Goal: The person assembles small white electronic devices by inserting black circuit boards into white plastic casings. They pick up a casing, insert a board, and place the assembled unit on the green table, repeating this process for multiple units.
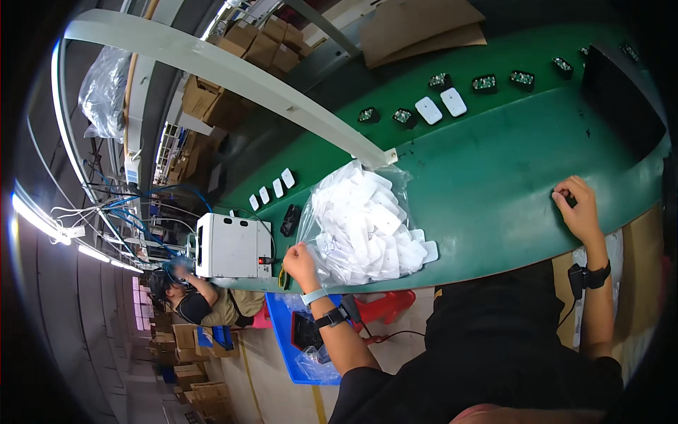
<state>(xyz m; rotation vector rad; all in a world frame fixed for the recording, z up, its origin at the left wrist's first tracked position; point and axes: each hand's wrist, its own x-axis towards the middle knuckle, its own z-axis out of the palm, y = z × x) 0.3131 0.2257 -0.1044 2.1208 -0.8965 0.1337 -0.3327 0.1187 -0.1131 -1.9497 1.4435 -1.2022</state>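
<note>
A clear plastic bag (pixel 305 226) full of white plastic covers (pixel 367 226) lies on the green table, with some covers spilling out at its right side. My left hand (pixel 300 266) is closed on the bag's near left edge. Out to the right, my right hand (pixel 580 212) rests low over the table near its front edge. Its fingers are curled toward the thumb, around a small dark spot that I cannot make out.
Left of the bag stand a white machine (pixel 233 246) and a black part (pixel 290 220). Farther back, a green belt (pixel 395 88) carries black housings (pixel 484 83) and white covers (pixel 453 102). A slanting beam (pixel 282 106) crosses above. A black panel (pixel 621 106) stands right; a blue bin (pixel 282 332) sits below.
</note>
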